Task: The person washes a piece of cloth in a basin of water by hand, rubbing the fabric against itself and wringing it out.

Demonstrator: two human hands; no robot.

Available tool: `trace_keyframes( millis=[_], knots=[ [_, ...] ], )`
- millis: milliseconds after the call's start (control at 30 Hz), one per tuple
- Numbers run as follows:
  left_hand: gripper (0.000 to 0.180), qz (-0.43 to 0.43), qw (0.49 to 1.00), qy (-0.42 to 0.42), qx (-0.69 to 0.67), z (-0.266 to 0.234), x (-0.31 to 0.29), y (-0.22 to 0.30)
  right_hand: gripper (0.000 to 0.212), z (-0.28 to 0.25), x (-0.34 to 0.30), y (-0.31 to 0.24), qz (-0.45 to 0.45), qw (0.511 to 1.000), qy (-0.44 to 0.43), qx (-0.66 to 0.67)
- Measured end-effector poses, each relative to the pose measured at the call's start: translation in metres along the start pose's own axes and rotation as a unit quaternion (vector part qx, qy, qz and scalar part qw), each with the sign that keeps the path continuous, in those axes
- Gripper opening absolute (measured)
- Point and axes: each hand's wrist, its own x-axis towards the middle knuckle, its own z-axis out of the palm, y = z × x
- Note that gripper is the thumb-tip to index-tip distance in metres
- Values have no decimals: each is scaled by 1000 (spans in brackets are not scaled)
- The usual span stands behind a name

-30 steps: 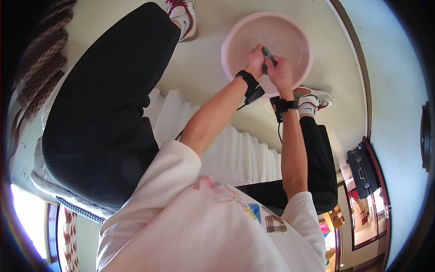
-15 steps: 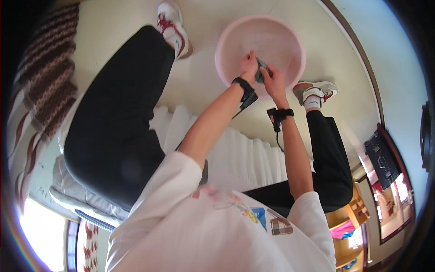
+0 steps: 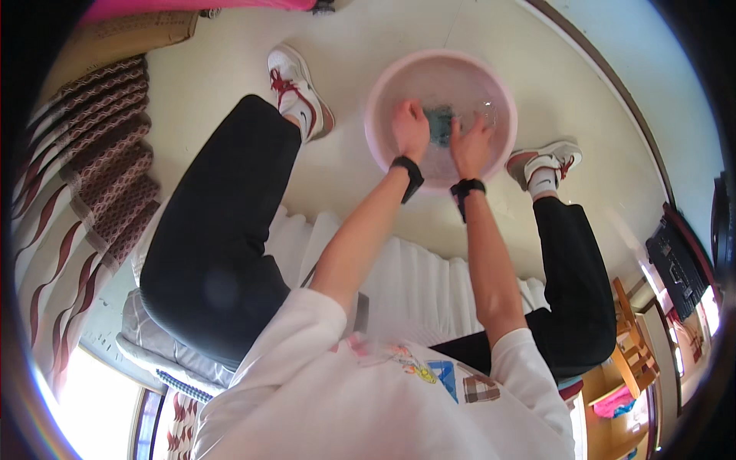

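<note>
A small dark green cloth (image 3: 439,126) lies spread in the water of a pink basin (image 3: 373,103) on the floor between my feet. My left hand (image 3: 412,132) is at the cloth's left edge, its fingers curled closed on it. On the other side, my right hand (image 3: 471,147) is open, fingers apart and dipping into the water, with the thumb against the cloth's right edge. Water partly blurs the fingertips. A black band sits round each wrist.
My left shoe (image 3: 301,92) and right shoe (image 3: 544,162) stand either side of the basin. A patterned brown curtain (image 3: 115,153) hangs at left, near a cardboard box (image 3: 130,38). White pleated fabric (image 3: 414,268) hangs below my seat. A wooden chair (image 3: 632,345) is at right.
My hands have moved apart and lower into the basin. The cloth, bunched between both hands before, is now spread in the water. My right fingers have opened.
</note>
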Motion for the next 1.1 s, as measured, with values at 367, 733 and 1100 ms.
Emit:
trace_keyframes(
  millis=[367, 733, 1100],
  knots=[
    [24, -50, 997, -50, 20, -3, -5, -25, 45, 50, 23, 40, -44, 995, -87, -6],
    [39, -341, 915, -135, -167, 13, -1, -74, 60, 68, 53, -45, -82, 979, 62, 178],
    [64, -453, 622, -277, -576, -8, 20, -17, 43, 81, 8, -27, 169, 852, -155, 471]
  ],
)
